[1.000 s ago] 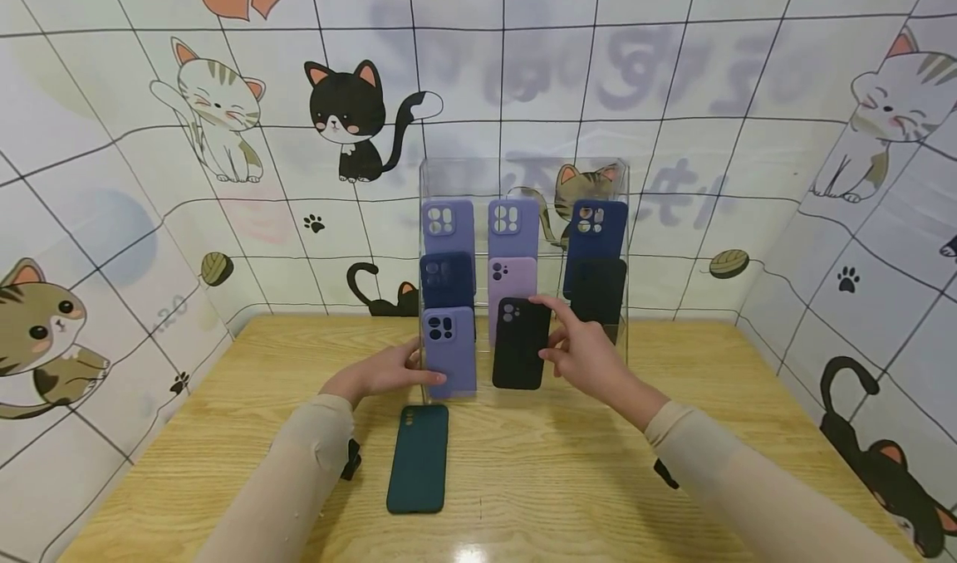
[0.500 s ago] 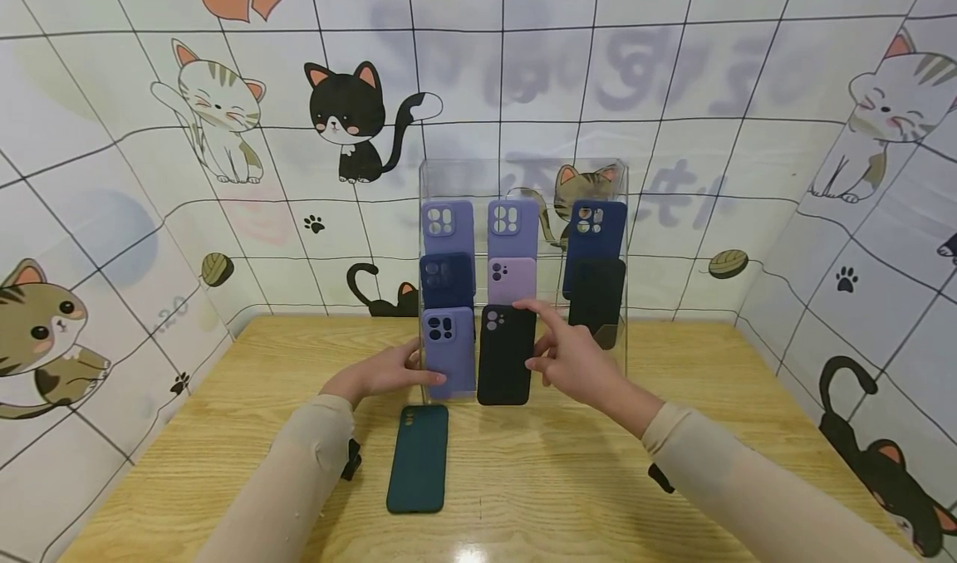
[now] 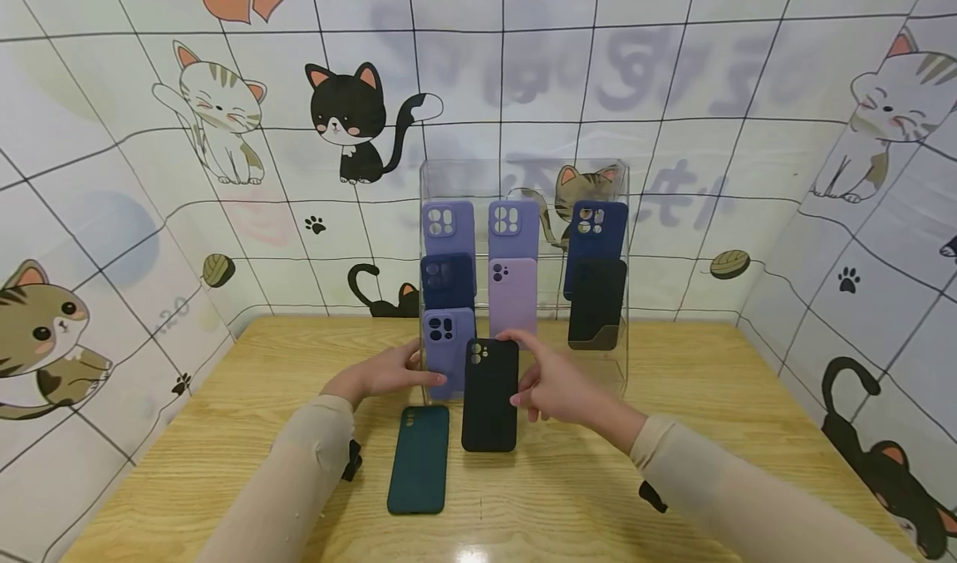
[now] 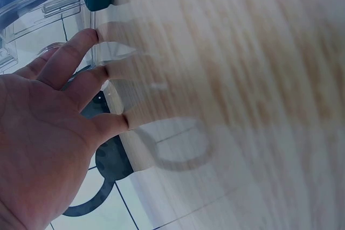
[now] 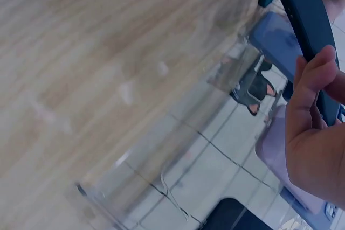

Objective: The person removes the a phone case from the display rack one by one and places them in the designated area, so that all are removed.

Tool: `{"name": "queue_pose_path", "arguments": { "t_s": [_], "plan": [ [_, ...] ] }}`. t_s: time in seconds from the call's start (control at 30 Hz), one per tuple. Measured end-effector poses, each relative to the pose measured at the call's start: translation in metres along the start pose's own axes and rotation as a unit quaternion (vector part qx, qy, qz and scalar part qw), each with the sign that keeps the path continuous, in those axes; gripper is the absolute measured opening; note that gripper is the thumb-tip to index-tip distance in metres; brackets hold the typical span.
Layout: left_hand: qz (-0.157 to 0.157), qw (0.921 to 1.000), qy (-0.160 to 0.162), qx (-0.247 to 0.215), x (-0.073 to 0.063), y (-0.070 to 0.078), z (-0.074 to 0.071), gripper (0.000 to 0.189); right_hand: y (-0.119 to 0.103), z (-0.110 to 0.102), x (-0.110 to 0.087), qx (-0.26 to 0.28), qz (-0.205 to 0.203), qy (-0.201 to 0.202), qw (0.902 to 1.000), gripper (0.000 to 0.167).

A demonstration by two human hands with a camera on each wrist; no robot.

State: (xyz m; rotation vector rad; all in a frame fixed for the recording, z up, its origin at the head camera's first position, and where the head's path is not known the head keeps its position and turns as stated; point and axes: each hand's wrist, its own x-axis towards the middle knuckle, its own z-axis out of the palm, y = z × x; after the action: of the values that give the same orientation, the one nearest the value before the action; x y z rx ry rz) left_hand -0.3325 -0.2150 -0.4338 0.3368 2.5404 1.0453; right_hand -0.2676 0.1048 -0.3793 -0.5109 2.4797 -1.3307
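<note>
My right hand [image 3: 557,383] holds a black phone case [image 3: 489,405] upright by its top and right edge, in front of a clear acrylic display stand [image 3: 523,179]. In the right wrist view, thumb and fingers pinch that dark case's edge [image 5: 307,20]. My left hand [image 3: 383,370] grips the stand's lower left side, its thumb across a purple phone case [image 3: 452,351] on the bottom tier. The left wrist view shows fingertips [image 4: 102,72] down on the tabletop beside the clear plastic. A dark green phone case [image 3: 419,461] lies on the table in front.
Purple [image 3: 449,222], lilac [image 3: 512,297], navy [image 3: 598,231] and black cases [image 3: 598,305] stand in the upper tiers. The wooden table [image 3: 673,496] meets a cat-print wall cloth [image 3: 463,73] behind the stand and at both sides.
My right hand has drawn the black case from the stand's bottom tier toward me, down and slightly left, uncovering more of the lilac case. The left hand has stayed in place.
</note>
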Motion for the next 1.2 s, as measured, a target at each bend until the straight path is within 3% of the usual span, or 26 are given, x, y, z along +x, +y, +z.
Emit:
{"name": "queue_pose_path", "arguments": {
  "t_s": [0.6, 1.2],
  "plan": [
    [0.003, 1.0, 0.001, -0.001, 0.001, 0.004, -0.002, 0.118, 0.019, 0.029, 0.001, 0.086, 0.069, -0.099, 0.989, 0.087],
    [0.003, 0.9999, 0.0, -0.012, 0.002, 0.0, 0.001, 0.114, 0.026, 0.042, 0.002, 0.108, 0.089, -0.124, 0.9824, 0.087]
  ]
}}
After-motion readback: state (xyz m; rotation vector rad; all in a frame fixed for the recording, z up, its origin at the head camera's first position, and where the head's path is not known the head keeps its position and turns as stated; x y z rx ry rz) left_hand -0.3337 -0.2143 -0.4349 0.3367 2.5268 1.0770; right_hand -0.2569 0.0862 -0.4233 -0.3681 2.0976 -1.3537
